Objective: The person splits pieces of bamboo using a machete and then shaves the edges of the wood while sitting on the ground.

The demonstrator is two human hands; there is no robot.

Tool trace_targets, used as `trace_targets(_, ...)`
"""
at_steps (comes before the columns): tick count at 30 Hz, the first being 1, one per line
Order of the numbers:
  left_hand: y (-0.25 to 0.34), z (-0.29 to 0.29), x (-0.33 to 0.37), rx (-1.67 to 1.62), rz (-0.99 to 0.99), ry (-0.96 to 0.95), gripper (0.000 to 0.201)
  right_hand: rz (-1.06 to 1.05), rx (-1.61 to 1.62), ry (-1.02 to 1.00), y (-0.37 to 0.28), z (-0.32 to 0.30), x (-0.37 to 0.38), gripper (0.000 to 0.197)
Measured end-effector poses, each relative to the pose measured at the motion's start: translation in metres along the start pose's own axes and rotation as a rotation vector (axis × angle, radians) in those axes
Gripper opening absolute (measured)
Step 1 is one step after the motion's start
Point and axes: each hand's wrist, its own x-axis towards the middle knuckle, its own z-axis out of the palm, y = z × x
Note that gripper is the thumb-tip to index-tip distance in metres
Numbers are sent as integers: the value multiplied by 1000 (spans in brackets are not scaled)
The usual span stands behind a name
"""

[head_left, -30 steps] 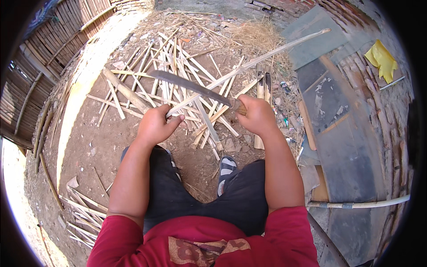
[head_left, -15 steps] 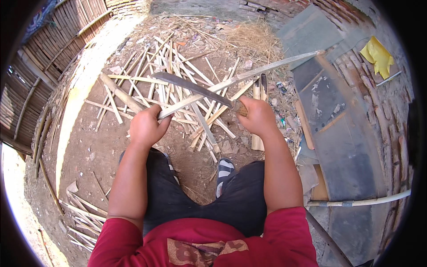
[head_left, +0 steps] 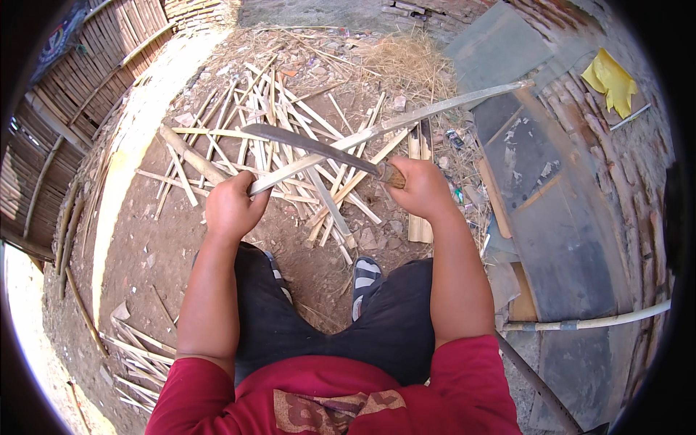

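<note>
My left hand (head_left: 235,206) is closed around the near end of a long, pale split-wood strip (head_left: 442,109), perhaps bamboo. The strip slants up to the right, its far end over the sheets by the wall. In my right hand (head_left: 422,188) is the wooden handle of a machete (head_left: 308,145). Its dark, slightly curved blade points up-left and crosses the strip; whether the two touch I cannot tell. A thick rounded pole (head_left: 190,152) lies just beyond my left hand. Past both hands, a loose heap of split strips (head_left: 272,109) covers the dirt.
Dark flat sheets (head_left: 573,239) lean along the right-hand brick wall, with a yellow crumpled piece (head_left: 611,81) above. A pale pole (head_left: 594,320) crosses them. More strips (head_left: 138,355) lie at lower left. Straw (head_left: 406,65) is at the back, and a bamboo-slat wall (head_left: 94,65) stands left.
Both hands keep their holds. The strip and machete stay crossed, with the left hand and the blade tip shifted slightly left and down. The whole view has also moved a little.
</note>
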Motion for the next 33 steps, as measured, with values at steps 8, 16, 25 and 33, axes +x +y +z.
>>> trace_targets(8, 1, -3, 5, -5, -56, 29, 31, 246, 158, 126, 22, 1, 3, 37)
trace_targets(16, -1, -3, 2, 7, 41, 110, 29, 91, -23, 114, 9, 5, 6, 33)
trace_targets(25, -2, -2, 5, 43, -22, 13, 27, 168, -20, 42, 6, 14, 6, 33)
trace_targets(33, 0, -2, 2, 34, 10, 38, 27, 320, 192, 234, 42, 3, 10, 36)
